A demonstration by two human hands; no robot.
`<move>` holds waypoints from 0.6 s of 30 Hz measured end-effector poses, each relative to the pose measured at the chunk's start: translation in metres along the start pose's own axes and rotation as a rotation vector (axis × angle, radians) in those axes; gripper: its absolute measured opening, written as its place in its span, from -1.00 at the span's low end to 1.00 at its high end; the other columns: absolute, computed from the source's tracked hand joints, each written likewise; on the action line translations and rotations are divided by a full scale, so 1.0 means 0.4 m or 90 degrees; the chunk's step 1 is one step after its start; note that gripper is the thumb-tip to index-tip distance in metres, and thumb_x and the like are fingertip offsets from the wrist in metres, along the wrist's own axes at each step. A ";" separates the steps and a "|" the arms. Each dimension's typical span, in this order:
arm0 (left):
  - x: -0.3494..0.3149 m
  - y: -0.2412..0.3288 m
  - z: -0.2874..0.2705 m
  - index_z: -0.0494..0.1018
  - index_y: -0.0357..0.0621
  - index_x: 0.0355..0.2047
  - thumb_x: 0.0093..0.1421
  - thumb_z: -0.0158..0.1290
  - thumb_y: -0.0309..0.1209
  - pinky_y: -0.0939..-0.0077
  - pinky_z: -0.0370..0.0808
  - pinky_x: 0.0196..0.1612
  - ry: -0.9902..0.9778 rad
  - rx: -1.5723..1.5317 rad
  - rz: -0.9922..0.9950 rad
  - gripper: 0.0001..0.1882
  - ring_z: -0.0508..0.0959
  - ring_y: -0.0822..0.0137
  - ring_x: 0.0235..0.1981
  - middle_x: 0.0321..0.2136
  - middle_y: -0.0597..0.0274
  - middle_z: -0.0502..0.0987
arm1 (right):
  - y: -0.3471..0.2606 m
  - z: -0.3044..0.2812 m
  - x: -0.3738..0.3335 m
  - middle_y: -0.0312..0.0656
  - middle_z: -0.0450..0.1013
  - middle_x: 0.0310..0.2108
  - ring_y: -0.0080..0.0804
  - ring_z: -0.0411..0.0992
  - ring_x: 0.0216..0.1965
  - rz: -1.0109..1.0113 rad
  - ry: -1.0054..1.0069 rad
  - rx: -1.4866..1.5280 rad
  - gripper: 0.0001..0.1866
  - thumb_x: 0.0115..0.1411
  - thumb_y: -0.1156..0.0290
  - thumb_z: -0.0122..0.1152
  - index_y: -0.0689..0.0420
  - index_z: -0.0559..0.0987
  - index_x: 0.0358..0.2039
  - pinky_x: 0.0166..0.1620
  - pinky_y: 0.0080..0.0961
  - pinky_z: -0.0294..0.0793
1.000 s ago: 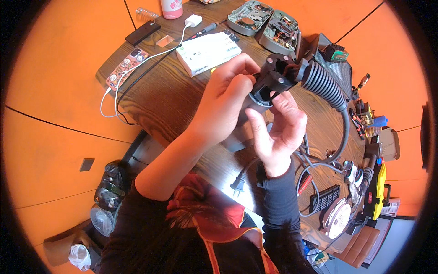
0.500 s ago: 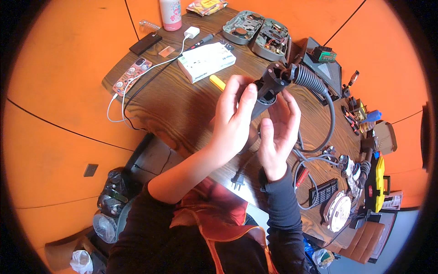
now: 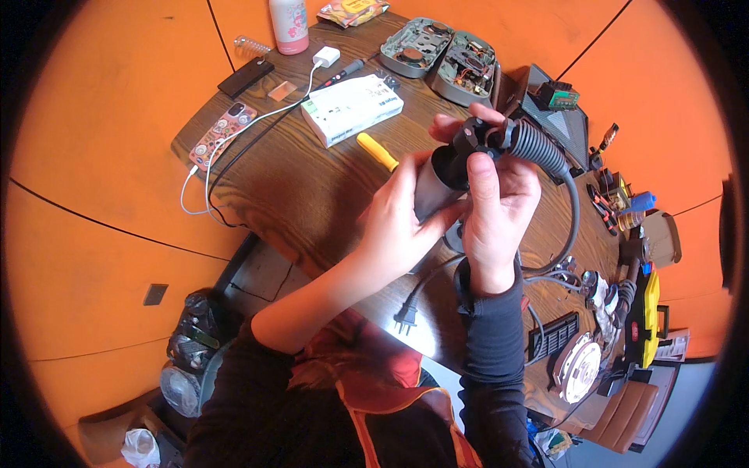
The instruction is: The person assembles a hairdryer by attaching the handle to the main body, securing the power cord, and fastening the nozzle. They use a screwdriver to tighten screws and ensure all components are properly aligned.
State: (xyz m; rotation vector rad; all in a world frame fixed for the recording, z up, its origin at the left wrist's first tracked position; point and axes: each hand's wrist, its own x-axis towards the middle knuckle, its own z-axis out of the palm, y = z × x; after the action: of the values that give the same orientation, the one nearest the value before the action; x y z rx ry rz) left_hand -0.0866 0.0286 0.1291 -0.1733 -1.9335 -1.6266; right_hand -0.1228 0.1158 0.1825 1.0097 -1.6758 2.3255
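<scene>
Both hands hold a dark cylindrical tool body above the table. My left hand (image 3: 399, 214) wraps its grey barrel (image 3: 434, 190). Higher up, my right hand (image 3: 497, 207) closes around the black end piece (image 3: 470, 139), thumb on the near side and fingers behind it. From that end piece a black ribbed cord sleeve (image 3: 538, 148) leads into a thick grey cable (image 3: 576, 207), which loops down to the right. The barrel's lower end is partly hidden by my hands. Just beyond my left hand lies a yellow handle (image 3: 378, 152); its far end is hidden.
A white box (image 3: 351, 109), a phone (image 3: 222, 136) with a white cable, and an opened grey case (image 3: 464, 66) with electronics lie farther back. Below my hands rests a two-pin plug (image 3: 406, 313). At right are a black grille (image 3: 555, 335) and a round white part (image 3: 579, 369).
My right hand has moved up from beside the barrel and closed on the black end piece. My left hand has slid lower, from the end piece to the barrel.
</scene>
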 end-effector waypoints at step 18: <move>-0.037 -0.056 -0.025 0.34 -0.16 -0.18 -0.25 0.27 -0.46 0.38 0.40 -0.15 -0.090 -0.151 0.169 -0.45 0.49 0.21 -0.21 -0.27 0.09 0.47 | -0.063 0.015 -0.078 0.11 0.36 -0.13 -0.16 0.32 -0.03 -0.015 -0.183 -0.018 -0.45 -0.20 0.48 0.37 0.26 0.32 -0.18 0.09 -0.21 0.20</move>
State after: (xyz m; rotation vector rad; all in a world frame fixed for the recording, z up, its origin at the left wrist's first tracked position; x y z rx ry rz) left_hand -0.0814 0.0178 0.1031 -0.6285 -1.7259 -1.6940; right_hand -0.0846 0.1292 0.1862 1.4069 -1.7732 2.2204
